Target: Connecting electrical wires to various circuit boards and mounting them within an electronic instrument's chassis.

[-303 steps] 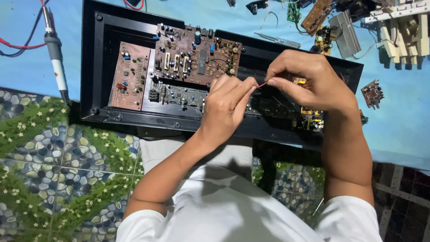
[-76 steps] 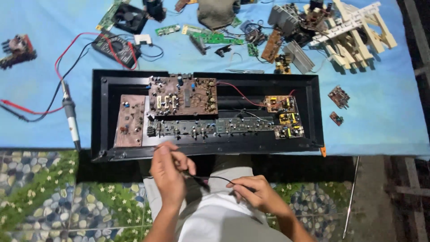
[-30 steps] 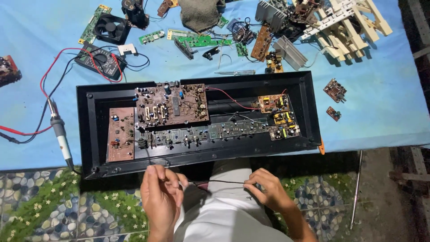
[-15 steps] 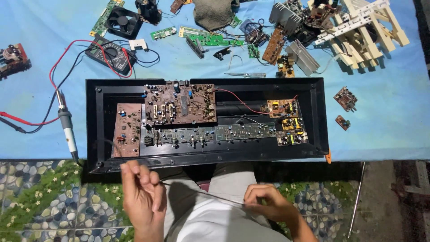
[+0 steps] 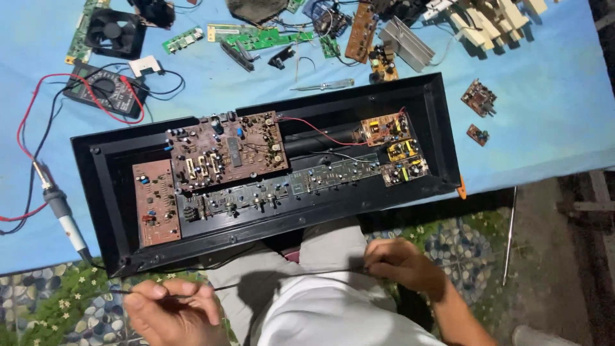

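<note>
Left hand [image 5: 170,311] and right hand [image 5: 403,266] each pinch one end of a thin wire [image 5: 288,279], stretched taut between them over the lap. Step judged: straightening the wire. The open chassis [image 5: 102,192] lies just beyond both hands, boards exposed; soldering iron [image 5: 61,208] beyond the left. Next move calls for steady tension.

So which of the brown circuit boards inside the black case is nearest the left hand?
The narrow upright brown board at the case's left end, just above the left hand. The bigger brown board sits farther up and right.
</note>
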